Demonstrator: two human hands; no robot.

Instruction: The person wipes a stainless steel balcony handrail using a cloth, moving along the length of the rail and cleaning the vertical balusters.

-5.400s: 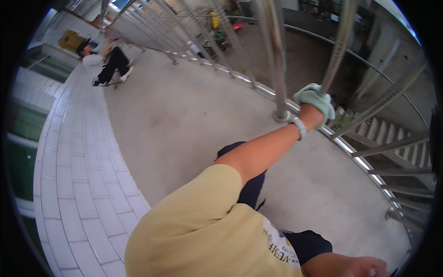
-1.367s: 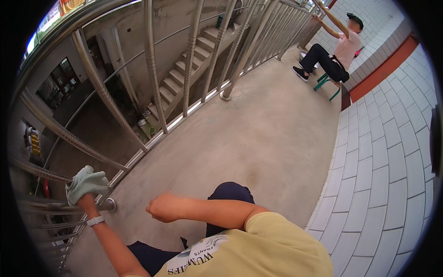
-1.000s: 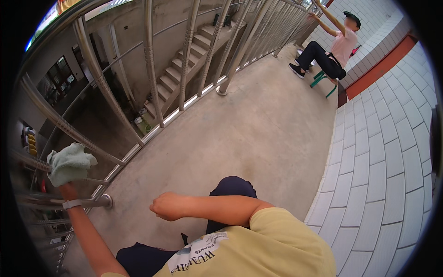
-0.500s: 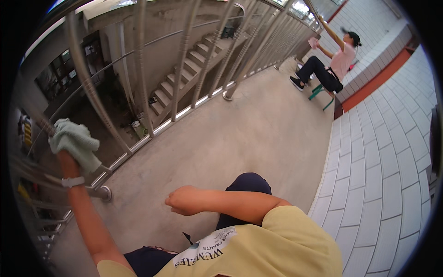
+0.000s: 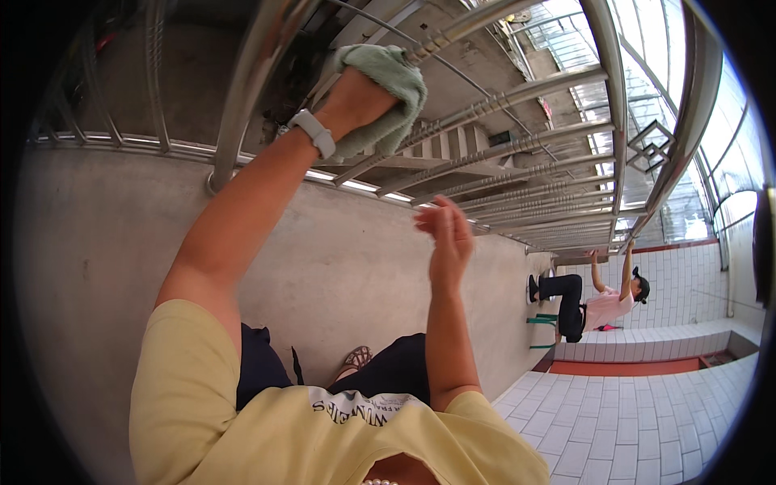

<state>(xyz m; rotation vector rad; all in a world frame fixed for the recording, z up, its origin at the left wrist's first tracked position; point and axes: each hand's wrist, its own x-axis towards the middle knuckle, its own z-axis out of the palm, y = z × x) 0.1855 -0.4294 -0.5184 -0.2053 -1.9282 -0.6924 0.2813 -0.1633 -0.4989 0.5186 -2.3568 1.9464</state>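
My left hand [image 5: 361, 99] is closed on a pale green cloth [image 5: 404, 85], pressing it round one of the metal railing bars [image 5: 462, 31] at the upper middle. Part of the cloth hangs below the wrist, and a light grey watch band [image 5: 314, 134] circles that wrist. The fingers themselves are mostly covered by the cloth. My right hand [image 5: 449, 238] is raised in front of the railing, holding nothing, with its fingers loosely apart and slightly blurred. It touches neither the railing nor the cloth.
A thick railing post [image 5: 246, 101] stands left of the cloth, on the edge of the concrete floor [image 5: 121, 234]. Beyond the bars, concrete stairs [image 5: 453, 145] lie lower down. At right, a person in pink [image 5: 606, 309] sits on a green stool [image 5: 541, 320] by a white tiled wall [image 5: 582, 420].
My view has turned, and the railing now runs across the top. My left hand and cloth are now at the upper middle. The right hand has risen and its fingers have loosened.
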